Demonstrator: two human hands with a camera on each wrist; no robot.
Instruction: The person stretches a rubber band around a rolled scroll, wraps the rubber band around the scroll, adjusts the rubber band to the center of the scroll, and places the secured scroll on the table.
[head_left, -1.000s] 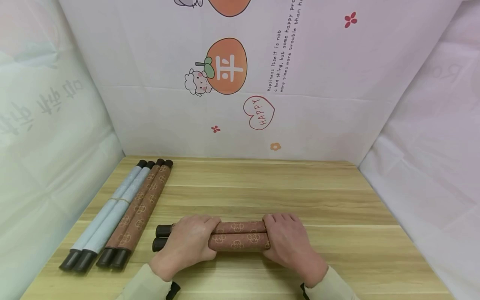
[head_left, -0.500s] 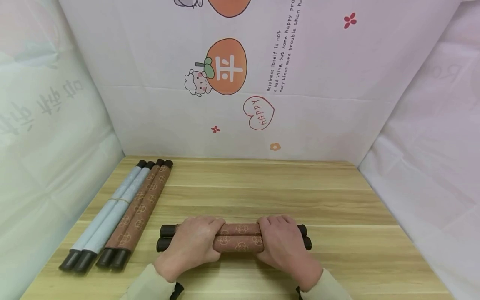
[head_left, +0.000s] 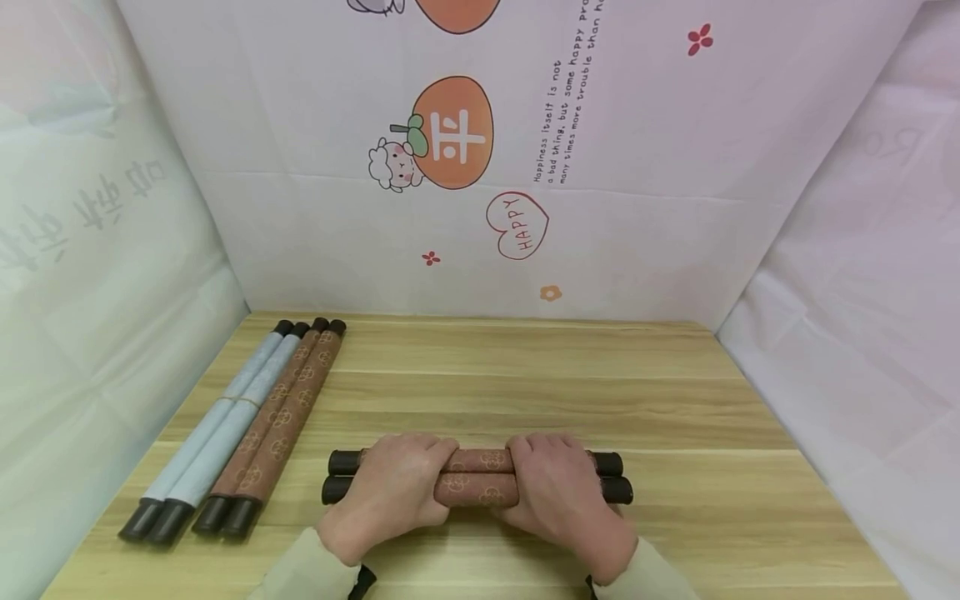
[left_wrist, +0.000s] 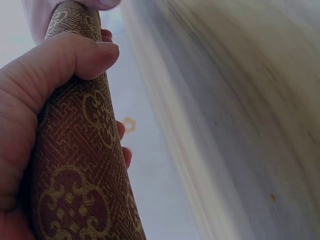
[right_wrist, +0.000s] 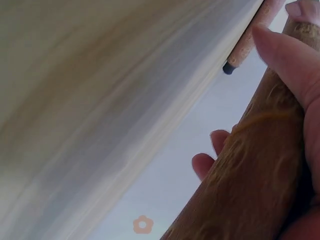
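Observation:
Two brown hanging scrolls [head_left: 477, 490] with gold flower patterns and black end knobs lie side by side, crosswise at the front of the table. My left hand [head_left: 397, 487] grips the pair left of the middle. To the right of the middle, my right hand [head_left: 558, 496] grips it too, a short patterned stretch showing between the hands. The left wrist view shows my thumb [left_wrist: 92, 57] over the patterned roll and fingertips at its far side. A thin yellow rubber band [right_wrist: 265, 117] crosses the roll in the right wrist view.
On the left of the wooden table [head_left: 540, 375] lie two light blue scrolls [head_left: 217, 421] tied with a thin band. Two more brown scrolls [head_left: 273, 425] lie alongside them. A white printed cloth [head_left: 637, 208] forms the back wall, with white cloth at both sides.
My hands have come closer together, the right moving left and the left slightly right. The scroll pair has shifted a little right, and its right end knobs now show past my right hand.

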